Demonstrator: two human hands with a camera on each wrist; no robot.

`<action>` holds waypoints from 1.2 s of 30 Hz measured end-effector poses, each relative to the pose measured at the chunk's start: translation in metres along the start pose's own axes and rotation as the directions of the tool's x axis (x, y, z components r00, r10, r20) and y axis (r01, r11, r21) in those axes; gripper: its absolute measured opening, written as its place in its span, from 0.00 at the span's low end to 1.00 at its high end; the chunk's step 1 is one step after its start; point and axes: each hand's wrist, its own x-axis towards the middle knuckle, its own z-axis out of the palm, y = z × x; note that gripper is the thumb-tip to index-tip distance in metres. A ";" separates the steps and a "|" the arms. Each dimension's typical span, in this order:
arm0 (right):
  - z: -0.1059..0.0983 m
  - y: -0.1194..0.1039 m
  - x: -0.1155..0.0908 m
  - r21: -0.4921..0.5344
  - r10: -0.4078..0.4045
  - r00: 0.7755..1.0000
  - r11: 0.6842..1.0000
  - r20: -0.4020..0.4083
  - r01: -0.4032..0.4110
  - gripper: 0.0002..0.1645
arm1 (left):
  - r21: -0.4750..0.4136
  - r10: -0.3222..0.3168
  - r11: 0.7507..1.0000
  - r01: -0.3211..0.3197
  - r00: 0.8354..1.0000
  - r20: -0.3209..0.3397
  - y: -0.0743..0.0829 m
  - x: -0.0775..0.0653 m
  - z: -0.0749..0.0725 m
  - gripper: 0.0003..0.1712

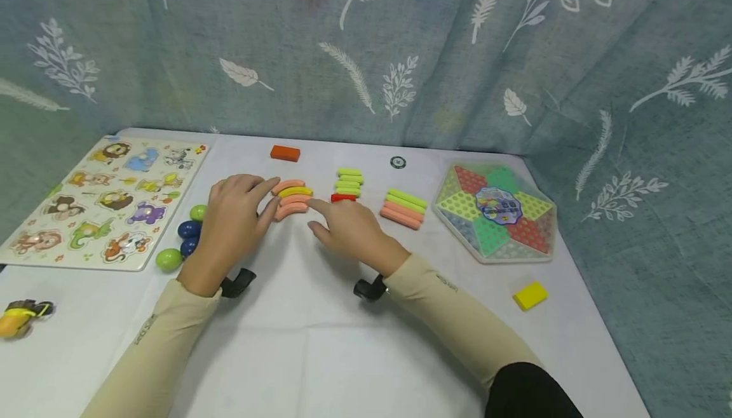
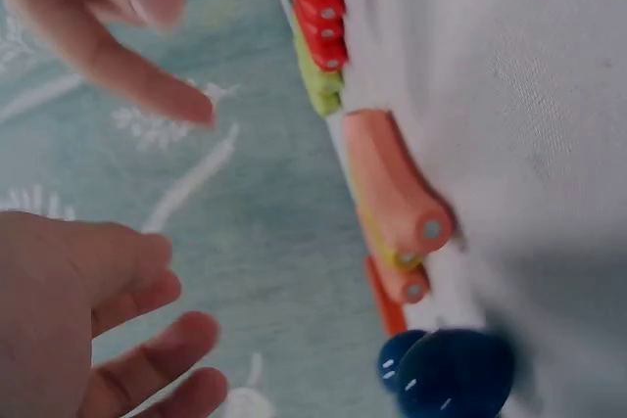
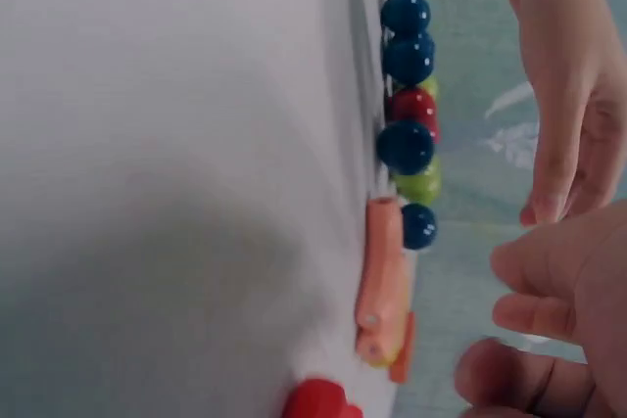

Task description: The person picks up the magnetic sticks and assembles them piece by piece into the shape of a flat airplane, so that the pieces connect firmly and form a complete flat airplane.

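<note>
My left hand [image 1: 237, 208] hovers with loosely spread fingers, fingertips near the left ends of several curved sticks [image 1: 293, 199]. These sticks are light orange, with one yellow [image 1: 295, 192] among them, stacked in a row. On their right side my right hand [image 1: 347, 224] reaches in, index finger extended toward the sticks' ends. In the left wrist view, silver dots show on the end of an orange stick [image 2: 397, 188], and both hands appear raised above the pieces. Nothing shows between the fingers of my right hand [image 3: 558, 310] in the right wrist view.
Blue [image 1: 189, 229] and green balls [image 1: 168, 259] lie by my left wrist, with red ones [image 3: 412, 105] behind. Short green and red sticks [image 1: 343, 197] and longer sticks [image 1: 403, 208] lie rightward. An animal puzzle board [image 1: 134, 215], hexagonal game box [image 1: 496, 211] and yellow block [image 1: 530, 295] sit around.
</note>
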 end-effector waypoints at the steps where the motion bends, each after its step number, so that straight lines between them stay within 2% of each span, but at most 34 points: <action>1: 0.003 -0.001 0.008 0.013 0.012 1.000 1.000 0.021 -0.012 0.27 | -0.007 -0.009 1.000 0.009 1.000 -0.010 -0.002 0.002 0.006 0.20; 4: 0.012 0.000 0.030 0.044 0.054 0.997 0.997 0.063 -0.057 0.24 | -0.023 -0.058 0.998 0.058 0.998 0.016 -0.006 0.007 0.021 0.16; 8: 0.024 0.004 0.047 0.095 0.116 0.989 0.988 0.087 -0.124 0.20 | -0.023 -0.122 0.992 0.126 0.984 0.130 -0.010 0.012 0.036 0.16; 12: 0.030 0.008 0.051 0.064 0.160 0.982 0.984 0.098 -0.166 0.17 | -0.009 -0.161 0.986 0.168 0.961 0.225 -0.012 0.012 0.045 0.18; 16: 0.031 0.007 0.045 0.062 0.160 0.983 0.984 0.088 -0.166 0.15 | -0.003 -0.175 0.983 0.182 0.953 0.249 -0.012 0.013 0.048 0.18; 18: 0.032 0.005 0.040 0.083 0.151 0.985 0.984 0.080 -0.157 0.14 | -0.002 -0.179 0.982 0.187 0.945 0.275 -0.012 0.015 0.049 0.19; 22: 0.037 -0.002 0.027 0.114 0.136 0.990 0.984 0.045 -0.141 0.12 | 0.004 -0.162 0.986 0.168 0.940 0.301 -0.012 0.020 0.052 0.19; 25: 0.038 -0.004 0.015 0.130 0.148 0.988 0.980 0.033 -0.151 0.10 | 0.013 -0.144 0.989 0.146 0.947 0.287 -0.013 0.023 0.056 0.18; 27: 0.038 -0.003 0.004 0.135 0.147 0.989 0.980 0.019 -0.148 0.09 | 0.021 -0.152 0.988 0.153 0.945 0.288 -0.012 0.025 0.058 0.17; 32: 0.035 0.007 -0.036 0.150 0.179 0.984 0.973 -0.002 -0.177 0.09 | 0.024 -0.173 0.985 0.173 0.942 0.286 -0.010 0.024 0.061 0.17; 36: 0.030 0.021 -0.073 0.180 0.236 0.971 0.957 -0.032 -0.227 0.07 | 0.039 -0.196 0.980 0.194 0.928 0.317 -0.009 0.022 0.059 0.19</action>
